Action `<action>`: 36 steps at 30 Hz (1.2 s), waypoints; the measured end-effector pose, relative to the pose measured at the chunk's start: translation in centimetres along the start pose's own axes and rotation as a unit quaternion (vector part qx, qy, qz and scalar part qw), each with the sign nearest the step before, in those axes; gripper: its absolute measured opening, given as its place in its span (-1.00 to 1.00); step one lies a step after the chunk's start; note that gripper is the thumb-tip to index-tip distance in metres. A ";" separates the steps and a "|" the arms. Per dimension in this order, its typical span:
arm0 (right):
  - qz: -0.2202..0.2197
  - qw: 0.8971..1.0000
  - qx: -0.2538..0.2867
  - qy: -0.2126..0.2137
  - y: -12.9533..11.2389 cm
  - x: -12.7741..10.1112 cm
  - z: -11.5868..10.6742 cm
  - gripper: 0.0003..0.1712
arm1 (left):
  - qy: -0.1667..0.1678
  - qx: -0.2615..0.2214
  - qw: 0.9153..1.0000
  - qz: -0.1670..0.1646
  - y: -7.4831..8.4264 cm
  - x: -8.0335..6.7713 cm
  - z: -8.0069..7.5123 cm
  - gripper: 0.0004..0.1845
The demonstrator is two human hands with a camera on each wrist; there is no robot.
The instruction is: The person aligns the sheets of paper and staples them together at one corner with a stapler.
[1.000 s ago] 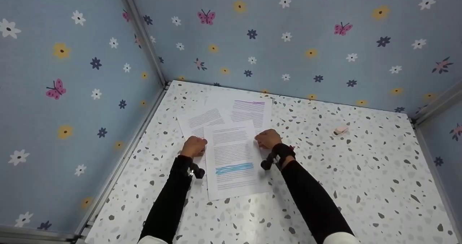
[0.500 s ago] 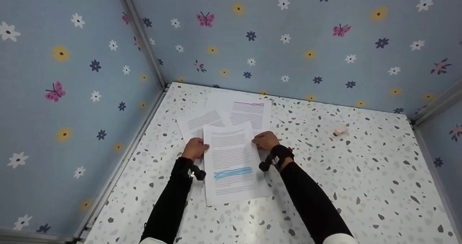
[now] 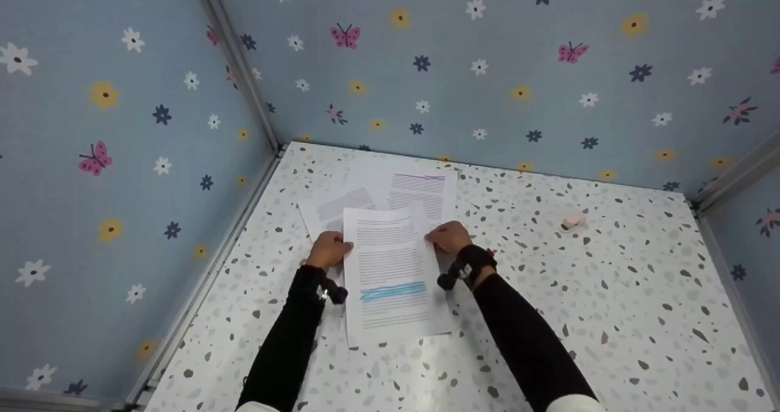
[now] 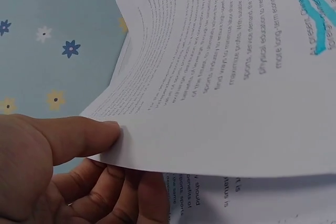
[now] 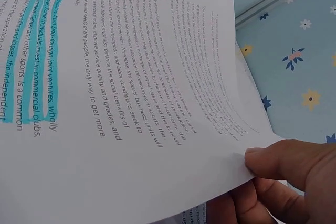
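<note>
both hands, left hand (image 3: 329, 248) and right hand (image 3: 450, 236), pinched the printed sheet (image 3: 390, 272) by opposite edges; lifting evenly would have avoided creasing.

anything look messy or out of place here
The two printed sheets under the blue-highlighted page lie fanned and crooked, not stacked square. A small pale eraser-like object sits alone far to the right. Nothing looks spilled or torn.

- White sheet (image 3: 390, 272) with black print, turquoise highlighter band.
- White surface (image 3: 579, 290), grey and black speckles.
- Pale blue walls (image 3: 122, 125): flowers, pink butterflies.
- Black sleeves (image 3: 524, 339).
</note>
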State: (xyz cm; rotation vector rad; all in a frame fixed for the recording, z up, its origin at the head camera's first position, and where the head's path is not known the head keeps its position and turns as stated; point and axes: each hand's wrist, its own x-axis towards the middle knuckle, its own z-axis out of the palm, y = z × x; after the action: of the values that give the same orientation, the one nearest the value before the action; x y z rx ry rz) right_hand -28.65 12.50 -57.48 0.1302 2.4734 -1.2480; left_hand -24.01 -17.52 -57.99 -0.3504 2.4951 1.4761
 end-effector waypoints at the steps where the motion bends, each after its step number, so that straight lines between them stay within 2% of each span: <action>1: 0.002 1.000 0.000 0.004 0.0 0.0 0.0 -0.74 | -0.001 -0.002 1.000 0.000 0.0 -0.1 -0.1 -0.85; 6: 0.000 0.999 0.024 0.021 -0.2 -0.5 -0.2 -0.73 | -0.007 -0.049 0.999 -0.004 0.4 -0.5 -0.4 -0.75; 10: -0.004 0.998 0.051 0.024 -0.4 -1.0 -0.9 -0.73 | -0.017 -0.088 0.996 -0.003 1.1 -0.6 -0.5 -0.79; 16: -0.026 0.996 0.076 0.043 -0.9 -2.0 -2.1 -0.76 | -0.015 -0.101 0.995 0.016 2.3 -0.8 -0.7 -0.85; 21: -0.054 0.993 0.078 0.069 -0.9 -2.8 -3.0 -0.76 | -0.021 -0.117 0.992 0.035 3.6 -1.3 -0.7 -0.79; 24: -0.061 0.991 0.080 0.082 -0.6 -3.3 -3.9 -0.77 | -0.032 -0.120 0.991 0.044 4.6 -1.5 -0.3 -0.67; 28: -0.074 0.989 0.088 0.096 -0.4 -4.1 -5.2 -0.77 | -0.031 -0.112 0.991 0.060 6.3 -1.6 0.2 -0.55; 36: -0.075 0.984 0.091 0.133 0.9 -5.7 -8.3 -0.74 | -0.030 -0.118 0.987 0.109 9.4 -1.9 2.3 -0.65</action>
State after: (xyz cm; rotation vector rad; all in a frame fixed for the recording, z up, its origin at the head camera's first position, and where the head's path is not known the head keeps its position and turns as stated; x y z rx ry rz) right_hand -25.45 20.05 -51.60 0.1705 2.6268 -1.6156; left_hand -25.03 -10.92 -50.74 -0.0696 2.3778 1.8458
